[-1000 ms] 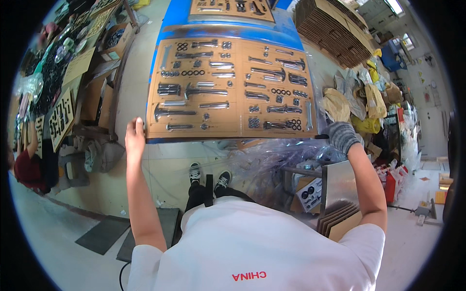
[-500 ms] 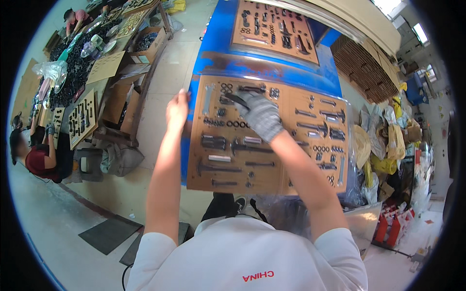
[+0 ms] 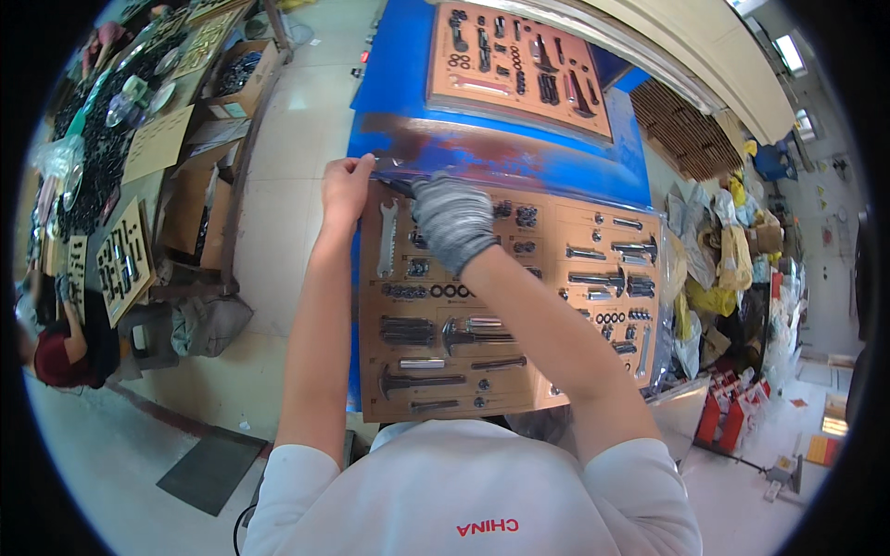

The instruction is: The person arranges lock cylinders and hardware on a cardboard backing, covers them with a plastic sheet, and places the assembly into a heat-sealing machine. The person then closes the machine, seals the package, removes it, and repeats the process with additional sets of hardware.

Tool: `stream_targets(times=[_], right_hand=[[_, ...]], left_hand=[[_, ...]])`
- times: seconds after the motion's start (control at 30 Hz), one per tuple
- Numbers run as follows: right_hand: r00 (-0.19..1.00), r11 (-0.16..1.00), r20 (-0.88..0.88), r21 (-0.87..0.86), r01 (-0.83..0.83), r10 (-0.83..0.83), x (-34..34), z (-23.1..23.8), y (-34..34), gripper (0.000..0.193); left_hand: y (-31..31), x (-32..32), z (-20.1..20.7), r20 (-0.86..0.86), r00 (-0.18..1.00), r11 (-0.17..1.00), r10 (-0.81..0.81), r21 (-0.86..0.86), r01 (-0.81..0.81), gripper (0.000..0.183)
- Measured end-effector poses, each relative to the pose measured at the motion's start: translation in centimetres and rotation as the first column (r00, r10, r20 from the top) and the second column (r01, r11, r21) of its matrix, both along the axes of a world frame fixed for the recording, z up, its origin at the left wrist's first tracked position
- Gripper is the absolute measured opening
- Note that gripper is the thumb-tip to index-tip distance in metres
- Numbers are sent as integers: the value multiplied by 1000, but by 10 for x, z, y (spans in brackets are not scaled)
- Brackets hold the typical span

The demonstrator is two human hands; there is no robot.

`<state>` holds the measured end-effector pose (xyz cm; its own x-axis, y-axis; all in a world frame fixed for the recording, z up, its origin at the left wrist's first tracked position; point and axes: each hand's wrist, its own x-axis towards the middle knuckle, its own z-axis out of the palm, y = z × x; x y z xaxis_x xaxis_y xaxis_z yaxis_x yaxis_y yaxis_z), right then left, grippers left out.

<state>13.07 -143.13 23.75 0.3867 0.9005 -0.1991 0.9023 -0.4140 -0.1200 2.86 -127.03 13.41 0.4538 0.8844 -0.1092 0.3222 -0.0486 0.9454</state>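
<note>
At the far L corner of the brown cardboard display board [image 3: 519,397], both hands sat close together, near but apart. Bare LH [image 3: 348,188]: fingers curled nearly closed, thumb + index tips together, apparently on a pinch of clear glossy plastic film [image 3: 519,176]; too small to be 100% sure. Grey knit-gloved RH [image 3: 452,222]: mostly closed around a slim dark handheld tool [image 3: 398,184], tip toward LH; maybe a cutter, couldn't ID the type. Board lay flat on the bright blue worktop [image 3: 371,102], right in front of the person. Status AFAICT: past halfway. Hardware layout looked done, i.e. long silver metal wrench [image 3: 387,239], dark hammer-shaped piece [image 3: 422,381], row of dark round rings [image 3: 451,285] etc. all in their spots, no obvious gaps on the visible part; middle was hidden by the bare R forearm [image 3: 556,343], so unverified. Film cover looked mostly done too, w/ some excess past the R edge. Remaining, IMO: the far edge, where film ran beyond the board onto the blue, plus that loose R margin; nothing looked closed out there yet. 2nd brown board w/ black parts [image 3: 533,107] and a pinkish wrench [image 3: 480,85] lay further back on the blue, apart from the 1st, no hand on it; glossy rim suggested film there as well, couldn't confirm.
</note>
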Motion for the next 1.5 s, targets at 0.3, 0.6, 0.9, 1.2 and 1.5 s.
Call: stream_targets(times=[0.3,0.6,0.9,1.2,1.5], right_hand=[[937,976,278,5,217,-210,136,13,-179,28],[898,929,252,5,370,-360,212,8,-256,31],[786,879,412,88,468,-460,335,12,-401,21],[760,711,-252,271,649,-599,349,-31,-416,41],[743,716,-463,278,640,-484,361,-28,-419,44]], left_hand=[[-8,17,18,173,965,980,198,-11,-199,37],[-23,21,48,186,925,944,330,-37,-329,28],[-21,18,50,-231,857,861,461,350,-369,46],[-319,336,58,-145,839,347,-524,863,367,22],[-362,491,23,-164,580,602,-798,-163,782,38]])
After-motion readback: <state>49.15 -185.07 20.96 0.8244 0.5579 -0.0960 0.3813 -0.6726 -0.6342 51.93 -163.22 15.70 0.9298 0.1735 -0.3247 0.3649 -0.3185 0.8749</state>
